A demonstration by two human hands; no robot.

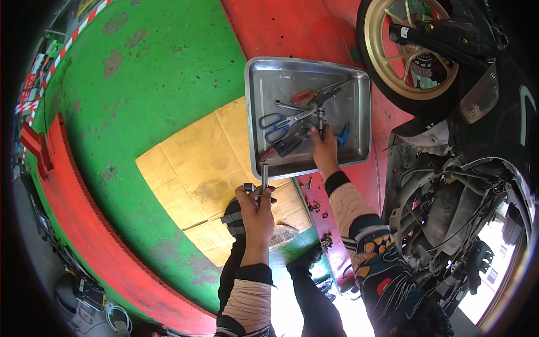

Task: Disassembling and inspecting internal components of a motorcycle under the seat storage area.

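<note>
My left hand (256, 209), below the tray, is closed on a long silver socket (265, 175) and a short metal piece (248, 187). My right hand (323, 146) reaches into the metal tray (364, 118) with its fingers closed on a silver socket tool (320, 117). Around it in the tray lie blue-handled scissors (276, 127), a red-handled tool (303, 96), a metal bar (287, 106), dark pliers (292, 145) and a blue-handled tool (342, 135).
A motorcycle with a gold front wheel (382, 50) and exposed bodywork (438, 202) stands at the right. Cardboard (174, 168) lies on the green floor, with loose bolts (327, 240) on the red platform (269, 28). A red ramp rail (84, 219) curves along the left.
</note>
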